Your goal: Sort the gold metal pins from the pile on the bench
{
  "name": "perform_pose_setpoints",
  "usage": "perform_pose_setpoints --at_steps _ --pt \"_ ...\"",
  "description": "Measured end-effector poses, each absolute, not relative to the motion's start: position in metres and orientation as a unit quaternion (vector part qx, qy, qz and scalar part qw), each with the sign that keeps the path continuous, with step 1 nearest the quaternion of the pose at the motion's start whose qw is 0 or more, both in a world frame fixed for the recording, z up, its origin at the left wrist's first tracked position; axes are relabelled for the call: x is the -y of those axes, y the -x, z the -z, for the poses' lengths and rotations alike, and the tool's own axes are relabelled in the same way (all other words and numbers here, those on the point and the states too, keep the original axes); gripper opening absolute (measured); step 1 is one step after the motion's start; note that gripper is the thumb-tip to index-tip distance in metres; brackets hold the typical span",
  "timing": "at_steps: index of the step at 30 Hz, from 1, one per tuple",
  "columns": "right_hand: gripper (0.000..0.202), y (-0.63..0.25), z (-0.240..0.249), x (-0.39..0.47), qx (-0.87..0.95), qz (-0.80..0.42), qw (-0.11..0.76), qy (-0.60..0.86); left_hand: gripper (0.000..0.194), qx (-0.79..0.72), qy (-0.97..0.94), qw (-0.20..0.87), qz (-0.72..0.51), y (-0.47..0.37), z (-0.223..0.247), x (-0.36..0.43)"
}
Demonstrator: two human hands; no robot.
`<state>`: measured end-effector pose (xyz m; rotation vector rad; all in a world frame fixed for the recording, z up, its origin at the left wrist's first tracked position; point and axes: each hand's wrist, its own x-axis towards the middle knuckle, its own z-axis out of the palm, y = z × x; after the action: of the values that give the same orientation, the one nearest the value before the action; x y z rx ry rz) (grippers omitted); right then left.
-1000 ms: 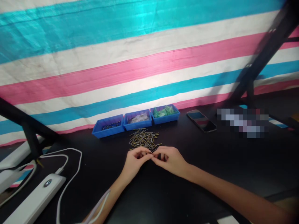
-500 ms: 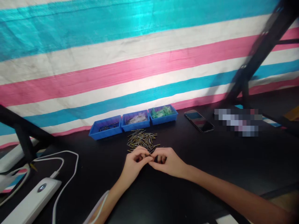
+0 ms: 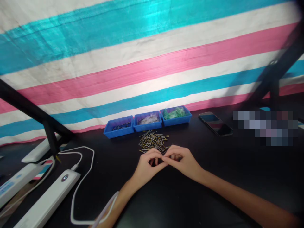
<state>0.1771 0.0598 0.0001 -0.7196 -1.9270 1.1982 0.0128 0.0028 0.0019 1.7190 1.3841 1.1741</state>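
Note:
Fingertips of my left hand (image 3: 147, 166) and my right hand (image 3: 191, 164) meet in a pinch just in front of a loose pile of thin, pointed metal rods with yellowish ends (image 3: 154, 139). Both hands are closed. Whatever lies between the fingertips is too small and covered to name. Behind the pile, three blue bins stand in a row. The left bin (image 3: 120, 132) has dark thin rods in it, the middle bin (image 3: 148, 127) clear plastic pieces, and the right bin (image 3: 178, 121) green plastic pieces.
A phone (image 3: 215, 123) lies on the black table (image 3: 152, 202) to the right, beside a blurred-out patch. At left are a white power bank-like box (image 3: 51, 199), a white cable (image 3: 79, 186) and a power strip (image 3: 19, 182). A striped sheet (image 3: 142, 69) hangs behind.
The view has turned slightly left, so everything sits farther right in it. My hands stay together in front of the pile, with the fingertips slightly rearranged.

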Motion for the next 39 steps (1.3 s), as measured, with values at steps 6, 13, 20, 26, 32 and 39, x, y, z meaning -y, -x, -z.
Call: perform_pose_setpoints --at_steps 6,13,20,26,32,39 --pt "0.018 -0.179 -0.002 -0.063 0.749 -0.458 0.378 0.295 0.013 -0.542 -0.603 0.344 -0.473 -0.005 -0.007 -0.004" --pt "0.013 -0.178 0.003 -0.062 0.807 -0.367 0.359 0.293 0.023 -0.579 -0.427 0.375 -0.585 0.025 -0.011 -0.017" --pt "0.015 -0.181 0.005 -0.057 0.838 -0.334 0.334 0.272 0.036 -0.513 -0.234 0.329 -0.757 0.082 -0.017 -0.026" --pt "0.015 -0.184 0.005 -0.057 0.862 -0.291 0.324 0.259 0.035 -0.518 -0.224 0.344 -0.75 0.107 -0.02 -0.026" --pt "0.014 -0.185 0.003 -0.056 0.887 -0.238 0.318 0.236 0.032 -0.511 -0.265 0.37 -0.729 0.116 -0.018 -0.027" --pt "0.014 -0.186 0.003 -0.057 0.895 -0.224 0.309 0.229 0.041 -0.482 -0.29 0.388 -0.73 0.122 -0.021 -0.027"
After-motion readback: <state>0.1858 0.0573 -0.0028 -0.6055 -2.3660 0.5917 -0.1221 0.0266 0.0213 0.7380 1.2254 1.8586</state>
